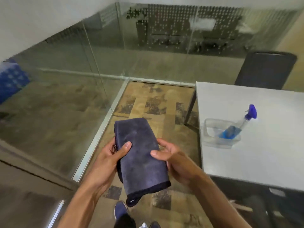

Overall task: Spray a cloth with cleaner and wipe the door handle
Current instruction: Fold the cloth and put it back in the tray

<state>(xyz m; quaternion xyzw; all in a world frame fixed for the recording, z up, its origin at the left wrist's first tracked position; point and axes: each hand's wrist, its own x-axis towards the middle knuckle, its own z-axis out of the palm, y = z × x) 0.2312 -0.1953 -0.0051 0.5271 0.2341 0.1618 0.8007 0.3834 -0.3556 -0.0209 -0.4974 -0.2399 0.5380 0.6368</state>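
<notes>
We think the folded dark blue-grey microfibre cloth (141,155) may unfold or drop if one hand lets go to reach the clear spray bottle of blue liquid (238,125). The bottle leans in a clear plastic tub (212,129) on the white table (263,153) at the right of the frame, and it could tip. The left hand (105,158) and the right hand (177,163) both grasp the cloth by its sides in the lower centre, above the floor. We cannot tell if it is damp.

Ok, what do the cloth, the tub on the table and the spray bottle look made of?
The cloth: soft napped fabric, likely microfibre, matte dark blue-grey, stitched hem. The tub: probably clear rigid plastic; the table shows through its walls. The spray bottle: clear plastic, it seems, holding blue liquid, with an opaque blue plastic head.
</notes>
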